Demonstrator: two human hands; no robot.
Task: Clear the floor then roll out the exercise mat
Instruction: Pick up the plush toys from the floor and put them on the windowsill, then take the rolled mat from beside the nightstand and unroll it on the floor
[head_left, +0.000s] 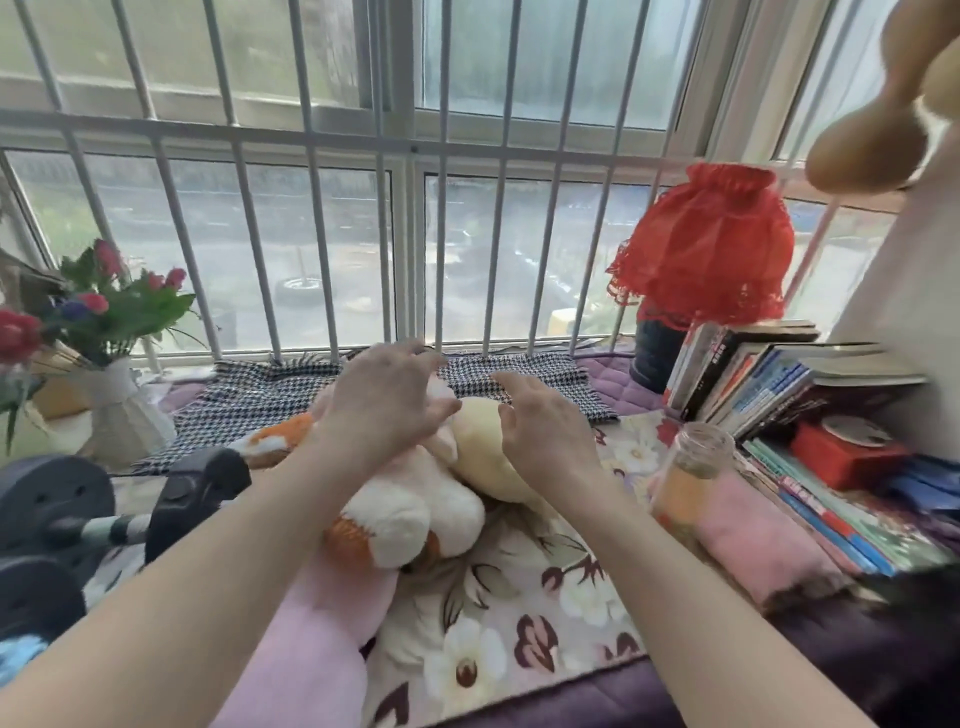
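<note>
A white and orange plush toy (415, 514) lies on the flower-print cloth (519, 623) of the window ledge, with a pale yellow plush part (483, 447) beside it. My left hand (382, 400) hovers over the toy's upper end with spread fingers, touching or just above it. My right hand (545, 431) is open beside the yellow part, fingers apart, holding nothing. A pink plush piece (317, 649) lies under my left forearm. No exercise mat is in view.
Black dumbbells (67, 514) sit at the left, a white vase of flowers (124, 410) behind them. A glass jar (691, 473), stacked books (753, 384), a red lamp (711, 244) and a pink cloth (763, 535) crowd the right. Window bars (317, 208) close the back.
</note>
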